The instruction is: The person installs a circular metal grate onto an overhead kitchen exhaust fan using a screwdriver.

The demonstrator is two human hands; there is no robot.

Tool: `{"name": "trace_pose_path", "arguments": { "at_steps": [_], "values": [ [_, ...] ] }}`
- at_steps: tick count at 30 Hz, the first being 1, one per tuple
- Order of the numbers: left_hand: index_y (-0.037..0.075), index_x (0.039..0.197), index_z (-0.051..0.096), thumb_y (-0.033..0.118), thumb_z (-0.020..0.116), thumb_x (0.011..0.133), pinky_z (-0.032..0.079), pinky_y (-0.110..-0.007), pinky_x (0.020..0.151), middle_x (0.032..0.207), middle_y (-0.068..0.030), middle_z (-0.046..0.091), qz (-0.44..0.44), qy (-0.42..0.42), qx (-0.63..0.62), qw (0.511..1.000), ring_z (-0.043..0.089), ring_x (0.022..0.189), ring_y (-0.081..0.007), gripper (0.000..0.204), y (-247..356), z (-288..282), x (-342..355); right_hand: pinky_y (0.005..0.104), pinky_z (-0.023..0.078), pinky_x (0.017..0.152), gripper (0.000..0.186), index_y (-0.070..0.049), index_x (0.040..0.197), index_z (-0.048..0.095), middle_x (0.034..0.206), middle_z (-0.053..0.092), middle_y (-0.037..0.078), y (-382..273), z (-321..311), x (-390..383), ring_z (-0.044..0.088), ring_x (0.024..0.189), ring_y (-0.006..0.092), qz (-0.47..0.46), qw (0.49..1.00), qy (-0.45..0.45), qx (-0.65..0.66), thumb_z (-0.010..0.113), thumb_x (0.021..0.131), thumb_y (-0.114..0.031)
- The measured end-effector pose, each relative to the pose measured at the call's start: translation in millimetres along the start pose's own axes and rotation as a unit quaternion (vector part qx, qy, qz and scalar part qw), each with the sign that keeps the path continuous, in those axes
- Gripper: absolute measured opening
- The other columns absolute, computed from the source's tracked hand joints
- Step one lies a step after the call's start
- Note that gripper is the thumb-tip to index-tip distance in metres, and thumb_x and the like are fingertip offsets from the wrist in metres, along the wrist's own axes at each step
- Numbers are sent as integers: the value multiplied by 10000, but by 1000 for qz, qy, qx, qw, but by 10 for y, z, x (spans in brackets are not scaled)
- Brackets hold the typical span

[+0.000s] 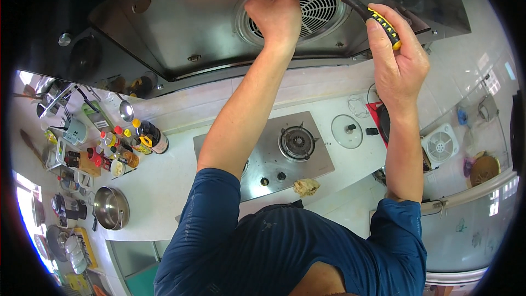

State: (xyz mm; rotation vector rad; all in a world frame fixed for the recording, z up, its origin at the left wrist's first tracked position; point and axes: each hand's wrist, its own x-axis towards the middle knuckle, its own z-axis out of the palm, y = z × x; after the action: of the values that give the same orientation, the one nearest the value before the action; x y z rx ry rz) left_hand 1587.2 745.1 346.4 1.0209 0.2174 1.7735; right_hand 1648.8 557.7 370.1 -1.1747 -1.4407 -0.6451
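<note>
Overhead is the steel underside of a range hood [181, 27] with a round slotted grille [320, 11] in it. My left hand [274, 13] is raised over the grille's left part, fingers curled and thumb pointing up beside the screwdriver's metal shaft near the top edge; what its fingertips hold is hidden. My right hand [398, 57] grips the yellow-and-black handle of the screwdriver [364, 10], which slants up leftward toward my left thumb.
Below are a steel gas hob [246, 189] with a burner [296, 141], a crumpled cloth [306, 186], and a glass lid [342, 131]. Bottles [142, 145] and a steel pot [118, 208] stand at left; a white fan-like grille [440, 145] lies at right.
</note>
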Motion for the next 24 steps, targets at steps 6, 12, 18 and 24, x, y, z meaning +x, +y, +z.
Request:
{"name": "trace_pose_path", "arguments": {
  "at_steps": [6,12,18,24],
  "values": [
    [-92,950,768,120,772,979,570,-258,646,811,-94,757,-7,2,-62,998,703,698,-128,214,-14,17,-8,216,474,616,224,27,1158,740,859,678,16,-6,4,7,584,704,54,1,1000,-5,-16,765,974,-98],
    [-99,956,763,119,771,982,567,-257,645,814,-95,752,-14,3,-56,998,696,697,-127,220,-23,8,-11,219,480,622,226,28,1158,740,868,689,25,4,27,4,593,711,60,8,1000,1,4,766,969,-93],
    [-97,958,766,117,775,980,573,-256,649,816,-93,751,-2,-1,-52,999,695,701,-125,215,-17,10,-15,221,493,651,230,30,1158,738,872,693,27,27,18,6,595,715,65,-19,1000,-2,-17,768,968,-97],
    [-91,947,772,122,782,975,562,-256,638,801,-93,749,3,11,-60,998,691,695,-124,215,-21,26,-8,199,418,572,229,10,1183,742,792,647,-5,78,-5,10,537,663,25,114,989,0,91,745,994,-119]
  ]
}}
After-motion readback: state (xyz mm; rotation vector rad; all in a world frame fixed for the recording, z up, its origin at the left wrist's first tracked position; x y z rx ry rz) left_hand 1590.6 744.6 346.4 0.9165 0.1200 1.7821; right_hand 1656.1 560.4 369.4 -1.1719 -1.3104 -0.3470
